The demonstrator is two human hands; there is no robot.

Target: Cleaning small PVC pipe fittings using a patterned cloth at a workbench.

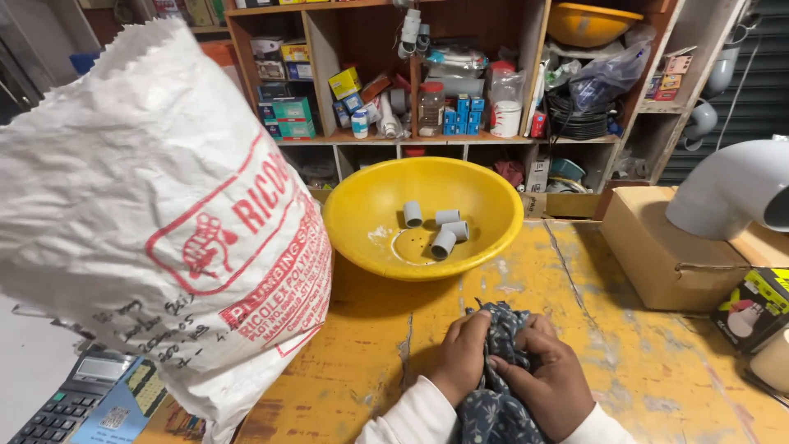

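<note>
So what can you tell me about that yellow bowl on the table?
The yellow bowl is wide, round and shallow, plastic by the look of it, sitting upright on the worn yellow tabletop. Its inside is scuffed, with whitish marks. Four short grey pipe pieces lie near its bottom. The big white sack stands close beside its left edge.

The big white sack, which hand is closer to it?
Left. The left hand grips the blue cloth on the side toward the white sack; the right hand lies farther away.
</note>
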